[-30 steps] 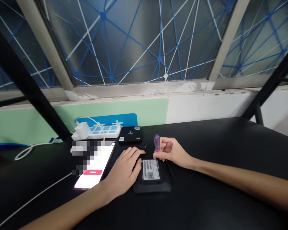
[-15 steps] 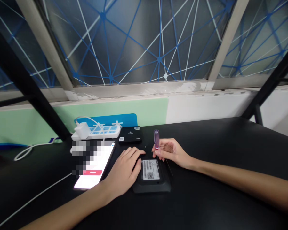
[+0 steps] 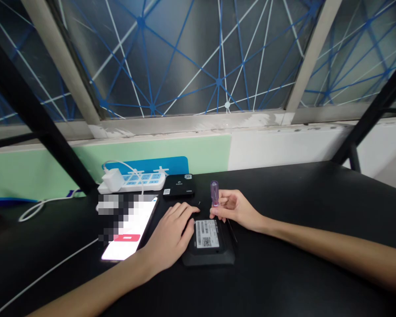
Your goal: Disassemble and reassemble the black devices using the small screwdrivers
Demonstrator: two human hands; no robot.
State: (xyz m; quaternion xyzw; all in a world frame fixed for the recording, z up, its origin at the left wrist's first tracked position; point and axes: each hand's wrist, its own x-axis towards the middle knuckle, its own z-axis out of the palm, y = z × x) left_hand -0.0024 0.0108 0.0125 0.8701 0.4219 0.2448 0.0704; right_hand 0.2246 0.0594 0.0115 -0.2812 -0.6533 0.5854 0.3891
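Note:
A flat black device [image 3: 208, 257] with a white barcode label [image 3: 207, 234] lies on the black table [image 3: 284, 273]. My left hand [image 3: 170, 237] rests flat on its left edge, fingers stretched out, pressing it down. My right hand [image 3: 235, 209] pinches a screwdriver with a purple handle [image 3: 214, 193], held upright with its tip at the device's far edge.
A lit phone [image 3: 128, 229] lies left of the device, with a white cable running off to the left. Behind it sit a white power strip with a charger [image 3: 132, 180] and a second black box [image 3: 179, 186]. A thin dark rod lies just right of the device.
The screwdriver handle rose and tilted slightly, then came back down a little, as my right fingers turned it. My left hand and the device stayed put.

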